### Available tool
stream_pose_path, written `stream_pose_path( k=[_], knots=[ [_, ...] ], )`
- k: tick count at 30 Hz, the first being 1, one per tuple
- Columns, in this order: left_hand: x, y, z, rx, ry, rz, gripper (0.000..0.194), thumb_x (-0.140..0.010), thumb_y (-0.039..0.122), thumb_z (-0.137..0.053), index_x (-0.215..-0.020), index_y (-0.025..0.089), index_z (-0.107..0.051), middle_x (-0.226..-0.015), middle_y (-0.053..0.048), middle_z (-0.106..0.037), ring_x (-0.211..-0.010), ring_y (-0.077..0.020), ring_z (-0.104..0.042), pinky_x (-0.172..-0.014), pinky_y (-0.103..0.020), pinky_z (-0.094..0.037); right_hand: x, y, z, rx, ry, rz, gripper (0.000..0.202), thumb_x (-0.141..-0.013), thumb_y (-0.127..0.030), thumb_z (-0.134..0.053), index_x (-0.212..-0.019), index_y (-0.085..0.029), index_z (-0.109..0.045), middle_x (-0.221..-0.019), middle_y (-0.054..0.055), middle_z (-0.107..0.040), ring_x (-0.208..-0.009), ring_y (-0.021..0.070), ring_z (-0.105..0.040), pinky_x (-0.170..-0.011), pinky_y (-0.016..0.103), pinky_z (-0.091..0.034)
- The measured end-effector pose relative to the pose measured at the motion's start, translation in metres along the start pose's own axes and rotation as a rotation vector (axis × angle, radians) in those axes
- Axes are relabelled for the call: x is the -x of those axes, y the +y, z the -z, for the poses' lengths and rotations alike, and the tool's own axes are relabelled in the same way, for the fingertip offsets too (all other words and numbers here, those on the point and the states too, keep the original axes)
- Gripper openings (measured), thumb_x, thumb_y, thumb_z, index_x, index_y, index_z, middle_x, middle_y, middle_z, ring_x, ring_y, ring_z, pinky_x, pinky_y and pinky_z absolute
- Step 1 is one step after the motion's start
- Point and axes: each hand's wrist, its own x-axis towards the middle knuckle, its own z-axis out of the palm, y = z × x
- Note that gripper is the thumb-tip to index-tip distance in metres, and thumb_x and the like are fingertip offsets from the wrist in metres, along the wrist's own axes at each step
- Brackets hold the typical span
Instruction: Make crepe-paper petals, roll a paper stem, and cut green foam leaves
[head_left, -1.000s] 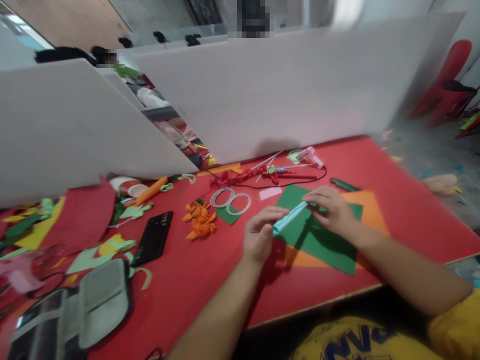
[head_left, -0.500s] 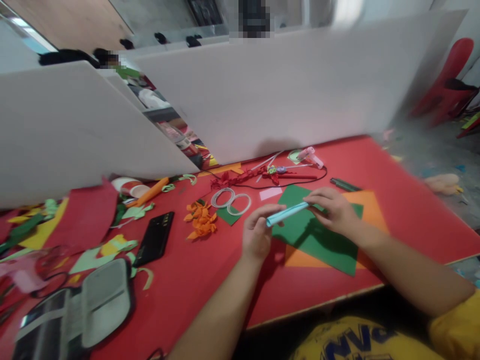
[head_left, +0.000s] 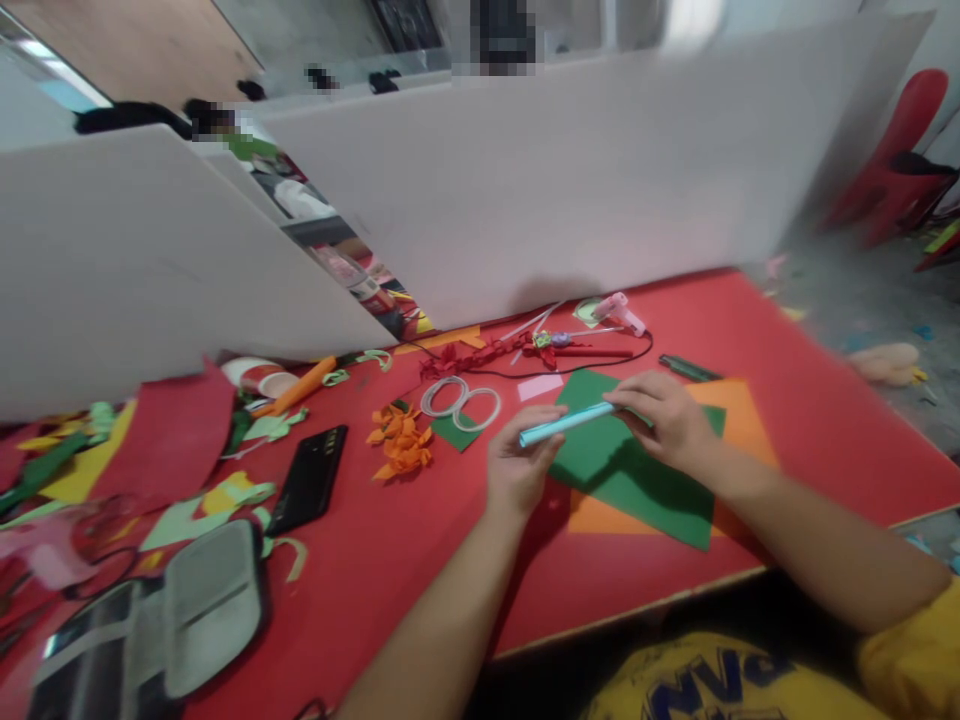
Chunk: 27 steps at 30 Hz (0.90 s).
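A light blue rolled paper tube [head_left: 568, 424] is held up in front of me between both hands, tilted slightly with its right end higher. My left hand [head_left: 521, 460] pinches the left end, the thumb in front and the fingers behind. At the other end, the fingers of my right hand [head_left: 664, 415] close on the tube. Below the hands a green sheet [head_left: 675, 500] lies on top of an orange sheet [head_left: 742, 425]. To the left are two clear rings [head_left: 478, 410], a small green piece of paper [head_left: 454, 434] and orange paper flowers [head_left: 403, 440].
A pink glue gun [head_left: 621, 313] with a black cord lies near the white partition [head_left: 562, 180]. A dark cutter [head_left: 688, 368] rests behind the orange sheet. Leftward are a black phone [head_left: 309, 478], an open grey case [head_left: 212, 610] and paper scraps on the red table [head_left: 420, 560].
The left end of the tube has shifted slightly left and up, and my left fingers have changed their hold on it. My right hand stays at the other end.
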Motion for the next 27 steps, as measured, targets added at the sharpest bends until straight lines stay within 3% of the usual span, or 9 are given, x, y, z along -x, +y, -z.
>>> stream_pose_path(
  k=[3, 9, 13, 16, 20, 24, 27],
  knots=[
    [0.001, -0.003, 0.002, -0.002, -0.006, -0.009, 0.03, -0.075, 0.045, -0.096, -0.092, 0.024, -0.083, -0.102, -0.011, -0.083, -0.093, -0.0256, -0.079, -0.087, -0.039, -0.065, 0.0, 0.0, -0.001, -0.002, -0.002, -0.01, 0.029, -0.105, -0.021, -0.062, -0.131, -0.028, -0.072, -0.116, 0.01, -0.077, -0.105, 0.0268, -0.072, -0.091, 0.045, -0.059],
    [0.002, -0.004, 0.001, 0.049, 0.025, 0.006, 0.033, -0.074, 0.041, -0.098, -0.096, 0.023, -0.08, -0.1, -0.009, -0.084, -0.088, -0.0236, -0.081, -0.077, -0.032, -0.066, 0.001, 0.002, 0.0, 0.027, 0.0, -0.006, 0.035, -0.103, -0.018, -0.062, -0.136, -0.028, -0.069, -0.119, 0.01, -0.076, -0.107, 0.0282, -0.07, -0.092, 0.047, -0.056],
    [0.004, -0.001, -0.004, 0.022, -0.033, -0.005, 0.027, -0.076, 0.037, -0.096, -0.092, 0.023, -0.08, -0.098, -0.009, -0.084, -0.095, -0.0258, -0.082, -0.083, -0.035, -0.067, 0.0, -0.006, 0.002, 0.092, 0.013, 0.005, 0.036, -0.101, -0.022, -0.066, -0.136, -0.028, -0.069, -0.121, 0.01, -0.077, -0.109, 0.0298, -0.07, -0.094, 0.05, -0.054],
    [0.007, 0.0, -0.008, 0.001, -0.119, -0.046, 0.02, -0.08, 0.032, -0.093, -0.094, 0.023, -0.081, -0.098, -0.01, -0.085, -0.096, -0.0256, -0.082, -0.088, -0.037, -0.067, 0.0, -0.013, -0.002, 0.069, 0.009, 0.043, 0.029, -0.102, -0.025, -0.066, -0.13, -0.027, -0.071, -0.116, 0.009, -0.078, -0.105, 0.0272, -0.072, -0.09, 0.045, -0.054],
    [0.008, 0.0, -0.006, -0.082, -0.215, -0.164, 0.016, -0.084, 0.026, -0.09, -0.098, 0.025, -0.083, -0.103, -0.009, -0.085, -0.098, -0.025, -0.082, -0.089, -0.038, -0.066, 0.001, -0.016, -0.007, 0.022, 0.048, 0.095, 0.019, -0.104, -0.02, -0.065, -0.119, -0.026, -0.075, -0.108, 0.006, -0.08, -0.096, 0.0226, -0.073, -0.083, 0.039, -0.054],
    [0.004, 0.003, 0.0, -0.212, -0.287, -0.374, 0.033, -0.082, 0.015, -0.089, -0.112, 0.027, -0.082, -0.108, -0.008, -0.084, -0.101, -0.0229, -0.08, -0.09, -0.036, -0.066, 0.001, -0.015, -0.005, 0.021, 0.101, 0.13, 0.016, -0.103, -0.019, -0.068, -0.115, -0.026, -0.076, -0.106, 0.005, -0.081, -0.095, 0.0218, -0.072, -0.082, 0.038, -0.052],
    [0.002, 0.006, 0.002, -0.275, -0.322, -0.44, 0.034, -0.083, 0.011, -0.088, -0.112, 0.028, -0.082, -0.109, -0.007, -0.084, -0.097, -0.0204, -0.08, -0.085, -0.032, -0.066, 0.001, -0.015, -0.004, 0.025, 0.099, 0.132, 0.017, -0.103, -0.019, -0.068, -0.115, -0.027, -0.076, -0.106, 0.004, -0.081, -0.095, 0.0222, -0.072, -0.084, 0.039, -0.053]
  ],
)
